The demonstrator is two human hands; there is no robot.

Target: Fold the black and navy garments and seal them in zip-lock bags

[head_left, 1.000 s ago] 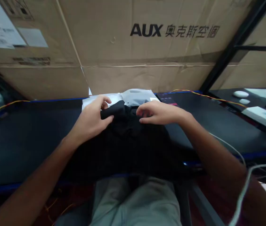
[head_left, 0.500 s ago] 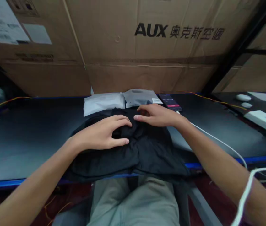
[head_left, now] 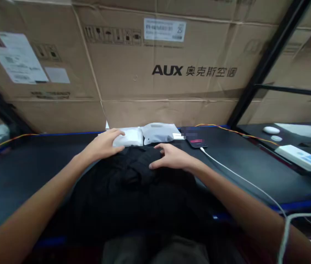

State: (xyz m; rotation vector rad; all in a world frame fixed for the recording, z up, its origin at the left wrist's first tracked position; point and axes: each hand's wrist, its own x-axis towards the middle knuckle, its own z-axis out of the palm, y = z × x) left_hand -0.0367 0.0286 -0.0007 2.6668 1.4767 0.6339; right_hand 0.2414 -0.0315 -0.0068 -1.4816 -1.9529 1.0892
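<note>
A black cloth garment (head_left: 133,187) lies bunched on the dark table and hangs over its front edge; its kind cannot be made out. My left hand (head_left: 104,144) is at the far left side of the cloth, fingers stretched and thumb apart, partly in front of a white plastic packet (head_left: 133,137). On the right, my right hand (head_left: 172,157) is at the cloth's upper part with fingers loosely bent and the thumb apart from them. No fold shows pinched in either hand. A translucent pouch (head_left: 159,132) lies between the packet and a phone.
The phone (head_left: 196,141) has a white cable (head_left: 243,178) running to the right past my forearm. Behind stands a large cardboard box (head_left: 122,84) beside a black frame post (head_left: 265,62). At right are a white box (head_left: 300,157) and a mouse (head_left: 271,130).
My left hand has moved away from the middle of the cloth, out to the left and farther back. My right hand stays near the cloth. The cloth is more bunched, and the view has tilted up.
</note>
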